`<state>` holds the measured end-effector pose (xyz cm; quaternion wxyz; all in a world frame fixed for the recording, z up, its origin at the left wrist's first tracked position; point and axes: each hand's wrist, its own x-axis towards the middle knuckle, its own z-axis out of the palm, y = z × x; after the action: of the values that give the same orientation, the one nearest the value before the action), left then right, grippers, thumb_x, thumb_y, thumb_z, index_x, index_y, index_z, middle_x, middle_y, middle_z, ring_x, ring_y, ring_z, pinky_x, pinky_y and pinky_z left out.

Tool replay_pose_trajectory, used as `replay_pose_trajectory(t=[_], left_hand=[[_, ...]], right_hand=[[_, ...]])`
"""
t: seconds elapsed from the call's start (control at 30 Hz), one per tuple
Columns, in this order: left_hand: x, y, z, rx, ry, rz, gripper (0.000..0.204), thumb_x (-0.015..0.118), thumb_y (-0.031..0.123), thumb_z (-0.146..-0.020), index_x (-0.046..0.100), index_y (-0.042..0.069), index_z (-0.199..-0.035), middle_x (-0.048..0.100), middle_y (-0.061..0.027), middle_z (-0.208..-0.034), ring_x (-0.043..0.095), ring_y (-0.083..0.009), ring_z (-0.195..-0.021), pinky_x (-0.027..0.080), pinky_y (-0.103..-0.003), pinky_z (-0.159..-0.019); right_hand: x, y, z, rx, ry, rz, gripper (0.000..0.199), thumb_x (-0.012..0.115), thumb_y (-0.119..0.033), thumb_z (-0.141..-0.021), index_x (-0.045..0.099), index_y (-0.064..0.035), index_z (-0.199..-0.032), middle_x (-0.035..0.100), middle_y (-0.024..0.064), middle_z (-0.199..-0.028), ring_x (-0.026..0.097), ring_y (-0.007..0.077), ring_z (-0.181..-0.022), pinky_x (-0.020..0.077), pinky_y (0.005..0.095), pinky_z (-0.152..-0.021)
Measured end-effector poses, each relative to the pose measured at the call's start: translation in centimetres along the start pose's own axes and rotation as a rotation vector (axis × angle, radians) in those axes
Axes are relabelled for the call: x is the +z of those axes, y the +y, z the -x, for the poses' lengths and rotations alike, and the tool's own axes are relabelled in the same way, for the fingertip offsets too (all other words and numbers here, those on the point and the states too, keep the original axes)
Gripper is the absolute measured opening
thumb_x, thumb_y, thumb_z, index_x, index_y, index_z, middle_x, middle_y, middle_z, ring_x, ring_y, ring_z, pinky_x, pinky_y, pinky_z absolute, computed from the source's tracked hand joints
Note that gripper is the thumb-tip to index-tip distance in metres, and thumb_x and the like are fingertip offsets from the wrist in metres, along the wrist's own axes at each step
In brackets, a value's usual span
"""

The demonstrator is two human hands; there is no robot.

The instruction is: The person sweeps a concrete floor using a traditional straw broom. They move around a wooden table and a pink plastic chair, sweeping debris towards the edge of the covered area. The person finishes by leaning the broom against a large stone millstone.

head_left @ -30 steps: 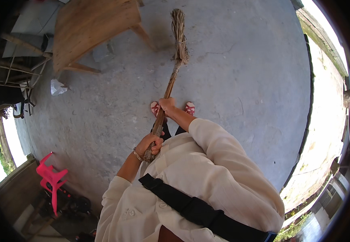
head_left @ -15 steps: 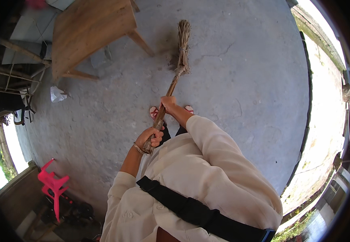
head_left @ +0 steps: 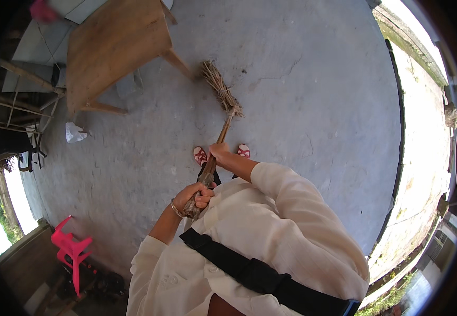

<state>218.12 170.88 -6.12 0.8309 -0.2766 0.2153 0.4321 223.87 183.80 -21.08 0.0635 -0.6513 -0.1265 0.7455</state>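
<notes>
A straw broom [head_left: 220, 87] slants away from me, its bristle head on the grey concrete floor [head_left: 318, 116] close to a leg of the wooden table. My left hand [head_left: 194, 197] is wrapped round the top end of its handle, near my waist. Farther down the shaft, my right hand [head_left: 218, 153] grips it with closed fingers. My feet in red sandals [head_left: 200, 155] stand on either side of the handle.
A wooden table [head_left: 118, 47] stands at the far left, with a white plastic scrap [head_left: 75, 132] on the floor below it. A pink plastic chair [head_left: 71, 247] is at the near left. The floor's dark edge [head_left: 400, 131] runs along the right, bordering sunlit ground.
The broom head has swung left and nearer to me, toward the table leg. Both hands have shifted slightly nearer to me, still holding the handle.
</notes>
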Motion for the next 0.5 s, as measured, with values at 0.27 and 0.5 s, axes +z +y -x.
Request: replay_pose_trajectory(t=[0.27, 0.5], left_hand=[[-0.6, 1.8, -5.0, 0.138, -0.123, 0.098, 0.024, 0.034, 0.005, -0.079, 0.043, -0.006, -0.099, 0.039, -0.003, -0.062, 0.035, -0.0077, -0.041, 0.034, -0.021, -0.035], [8.6, 1.1, -2.3, 0.107, 0.067, 0.119, 0.02, 0.036, 0.004, -0.08, 0.04, -0.005, -0.097, 0.042, -0.0037, -0.065, 0.039, -0.0075, -0.044, 0.038, -0.02, -0.039]], right_hand=[[0.0, -5.8, -3.0, -0.069, -0.038, 0.037, 0.009, 0.045, 0.003, -0.074, 0.046, 0.0066, -0.066, 0.048, 0.0152, -0.053, 0.051, 0.0266, -0.043, 0.0416, 0.0367, -0.037], [-1.2, -6.5, 1.1, 0.099, -0.399, -0.255, 0.014, 0.047, -0.002, -0.077, 0.043, -0.0024, -0.064, 0.045, 0.0061, -0.053, 0.049, 0.015, -0.047, 0.0427, 0.0259, -0.043]])
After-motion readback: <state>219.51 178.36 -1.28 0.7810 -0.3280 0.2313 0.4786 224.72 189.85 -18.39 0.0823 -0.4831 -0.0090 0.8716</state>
